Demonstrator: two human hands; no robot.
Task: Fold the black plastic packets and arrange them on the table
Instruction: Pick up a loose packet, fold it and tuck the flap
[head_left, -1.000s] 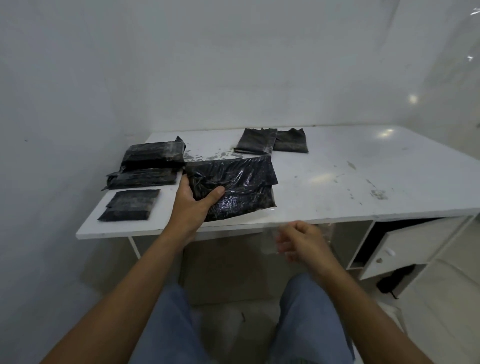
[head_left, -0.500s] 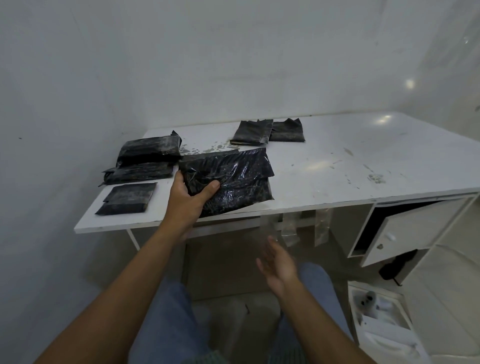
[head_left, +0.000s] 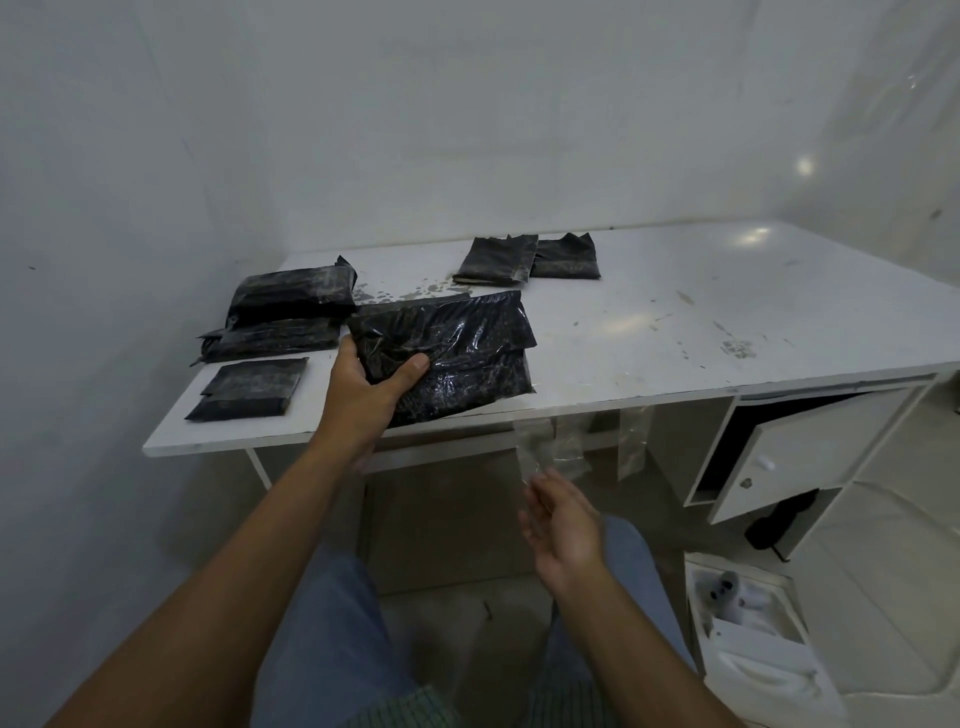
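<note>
Denim first: the jeans (head_left: 332, 623) fill the bottom of the view, and both bare forearms reach out over them.

The right hand (head_left: 563, 530) hangs below the table's front edge, palm turned inward, fingers loose and pretty much straight, holding nothing. It's a bit blurry. It sits just under some clear tape strips (head_left: 631, 441) dangling off the edge, and I honestly can't tell if the fingertips touch the nearest one.

The left arm stretches further forward, and the left hand (head_left: 363, 387) grabs the near-left corner of the big black packet (head_left: 457, 348), thumb curled on top and the other fingers tucked under. That packet lies mostly flat on the white table (head_left: 675, 332), near the front edge, with its gripped corner lifted slightly.

Left of the hand there's a folded packet (head_left: 249, 387) lying flat, and just behind it a stack of packets (head_left: 280, 317) against the wall side. Far back, near the wall, sits a pair of folded packets (head_left: 524, 260), overlapping a little.

Off to the right, a cabinet door (head_left: 800, 452) hangs open under the table, with a white box (head_left: 748, 623) on the floor.
</note>
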